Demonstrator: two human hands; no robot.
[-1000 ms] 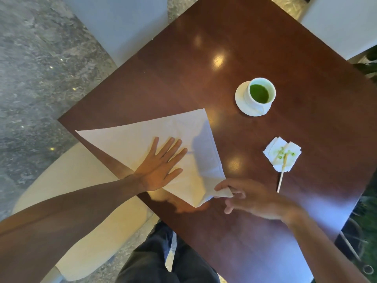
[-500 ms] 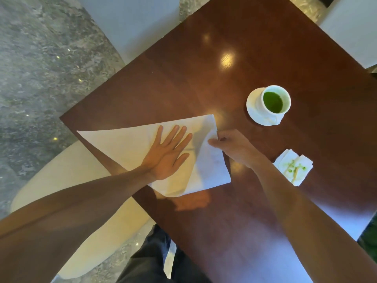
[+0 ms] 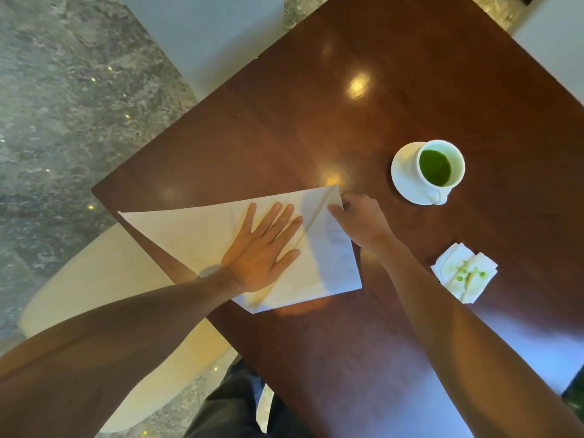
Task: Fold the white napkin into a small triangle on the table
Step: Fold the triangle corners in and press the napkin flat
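Pressing flat with straight fingers, the left hand (image 3: pixel 259 251) pins the white napkin (image 3: pixel 202 235) at the table's (image 3: pixel 410 74) nine-o'clock edge (half-folded), right hand (image 3: pixel 360 222) pinching its two-o'clock corner.

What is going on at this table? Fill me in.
A person is folding a white napkin on a dark wooden table. The left hand lies flat on the napkin, pinning it, while the right hand pinches the corner of a flap folded over at the napkin's far edge. The napkin is a large triangle, not yet a small one. Off to the right stand a cup of green drink on a saucer and a stained crumpled napkin.
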